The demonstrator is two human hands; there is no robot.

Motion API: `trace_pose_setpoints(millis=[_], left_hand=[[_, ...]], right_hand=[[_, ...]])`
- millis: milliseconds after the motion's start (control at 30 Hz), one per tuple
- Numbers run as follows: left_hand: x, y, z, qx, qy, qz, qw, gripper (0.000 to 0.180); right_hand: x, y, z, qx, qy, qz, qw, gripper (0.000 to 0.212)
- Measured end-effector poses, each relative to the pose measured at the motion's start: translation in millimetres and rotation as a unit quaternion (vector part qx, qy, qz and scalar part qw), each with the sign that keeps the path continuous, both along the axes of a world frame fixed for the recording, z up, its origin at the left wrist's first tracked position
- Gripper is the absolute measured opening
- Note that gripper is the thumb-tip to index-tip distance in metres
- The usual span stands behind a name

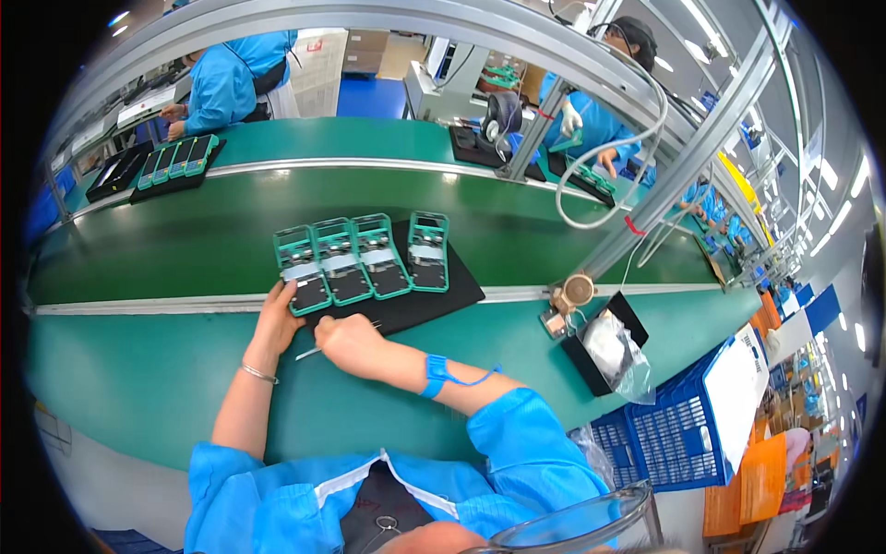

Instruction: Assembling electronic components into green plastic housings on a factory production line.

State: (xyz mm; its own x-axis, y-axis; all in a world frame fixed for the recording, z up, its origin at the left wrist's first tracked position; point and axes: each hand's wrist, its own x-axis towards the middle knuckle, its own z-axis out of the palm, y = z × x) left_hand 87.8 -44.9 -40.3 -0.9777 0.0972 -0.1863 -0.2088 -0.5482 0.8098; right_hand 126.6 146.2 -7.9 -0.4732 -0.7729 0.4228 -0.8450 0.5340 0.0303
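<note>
Four green-framed handheld device housings [377, 254] with black and silver insides lie in a row on a black mat [397, 315], which reaches over the conveyor's near edge. The rightmost housing [428, 251] sits a little apart from the others. My left hand [280, 312] rests its fingers on the lower left corner of the leftmost housing [303, 270]. Just below the row, my right hand [352, 344] is closed round slim metal tweezers [308, 354], whose ends stick out on both sides of the fist. A blue wrist strap is on my right wrist.
At right on the green bench stand a copper-coloured round fixture [574, 294] and a black box [600, 355] with plastic bags. A blue crate [660, 443] is beside the bench. Metal posts and a white hose [563, 203] hang over the belt. Co-workers sit across, near more devices [180, 159].
</note>
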Motion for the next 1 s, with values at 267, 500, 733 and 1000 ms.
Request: trace_pose_setpoints(millis=[267,500,733,1000], left_hand=[[7,-57,7,-0.127,-0.009,0.007,0.992,0.057],[34,-135,34,-0.193,-0.014,-0.047,0.980,0.065],[41,-112,8,-0.450,0.067,0.112,0.884,0.059],[37,-123,-26,-0.630,0.138,0.149,0.749,0.048]], right_hand=[[49,128,75,0.072,-0.104,-0.119,0.985,0.018],[100,222,64,0.054,-0.227,-0.272,0.933,0.028],[73,162,8,-0.081,-0.248,-0.253,0.932,0.050],[55,116,13,-0.029,-0.223,-0.259,0.939,0.082]])
